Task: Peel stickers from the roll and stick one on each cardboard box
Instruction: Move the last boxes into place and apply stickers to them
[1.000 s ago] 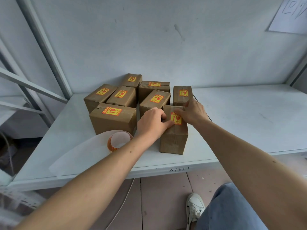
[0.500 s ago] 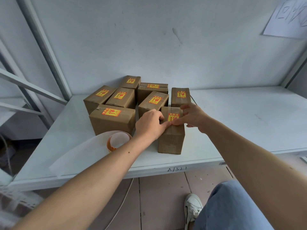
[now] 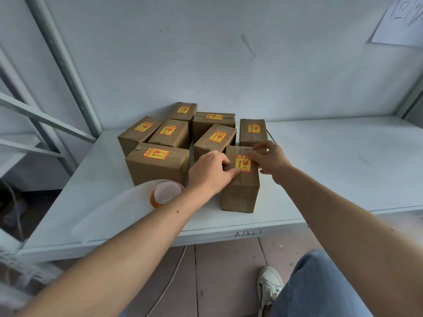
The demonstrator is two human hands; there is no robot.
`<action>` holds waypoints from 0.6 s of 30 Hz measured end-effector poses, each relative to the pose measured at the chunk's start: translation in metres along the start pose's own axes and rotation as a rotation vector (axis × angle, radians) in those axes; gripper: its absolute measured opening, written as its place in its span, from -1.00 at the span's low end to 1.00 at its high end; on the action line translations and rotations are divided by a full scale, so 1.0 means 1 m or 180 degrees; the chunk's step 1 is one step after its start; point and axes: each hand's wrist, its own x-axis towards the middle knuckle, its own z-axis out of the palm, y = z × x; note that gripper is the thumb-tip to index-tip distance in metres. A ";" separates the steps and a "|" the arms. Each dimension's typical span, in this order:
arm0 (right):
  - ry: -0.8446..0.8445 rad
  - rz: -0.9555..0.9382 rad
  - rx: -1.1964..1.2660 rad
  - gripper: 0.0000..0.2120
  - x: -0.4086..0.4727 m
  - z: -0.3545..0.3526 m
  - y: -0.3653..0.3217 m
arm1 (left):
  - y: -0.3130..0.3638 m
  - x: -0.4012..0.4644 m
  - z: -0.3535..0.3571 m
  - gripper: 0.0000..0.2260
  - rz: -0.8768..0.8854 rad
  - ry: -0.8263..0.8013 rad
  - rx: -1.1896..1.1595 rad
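Several brown cardboard boxes stand grouped on the white shelf (image 3: 320, 156), each with a yellow-and-red sticker on top. The nearest box (image 3: 240, 195) stands at the front, and its sticker (image 3: 243, 163) lies flat on its top. My left hand (image 3: 209, 173) holds this box at its left top edge, fingers curled, thumb pressing beside the sticker's lower left corner. My right hand (image 3: 270, 157) rests on the box's right side, and its fingertips touch the sticker's right edge. The sticker roll (image 3: 164, 193) lies to the left of the nearest box, partly behind my left wrist.
A long strip of white backing paper (image 3: 109, 213) trails from the roll toward the shelf's front left edge. Metal frame bars (image 3: 57, 53) rise at the left. The wall stands right behind the boxes. My leg and a white shoe (image 3: 270, 287) are below the shelf.
My right hand has slid off the sticker toward the box's right and far edge, uncovering the whole sticker. My left hand has stayed at the box's left edge.
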 end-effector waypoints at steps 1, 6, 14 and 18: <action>-0.0110 0.0053 0.0090 -0.58 -0.001 -0.003 0.000 | 0.000 0.000 0.000 -0.65 0.0003 -0.0009 -0.0002; -0.0663 0.0296 0.0273 -0.30 -0.005 -0.012 0.000 | -0.002 -0.003 -0.002 -0.64 0.0020 -0.0090 0.0001; -0.0841 0.0194 0.0200 -0.21 -0.020 -0.015 -0.004 | -0.003 -0.009 -0.005 -0.60 0.0190 -0.0583 0.0172; -0.0440 -0.0038 -0.0080 -0.41 -0.029 -0.011 -0.002 | 0.002 -0.014 -0.010 -0.54 0.0327 -0.0883 0.0489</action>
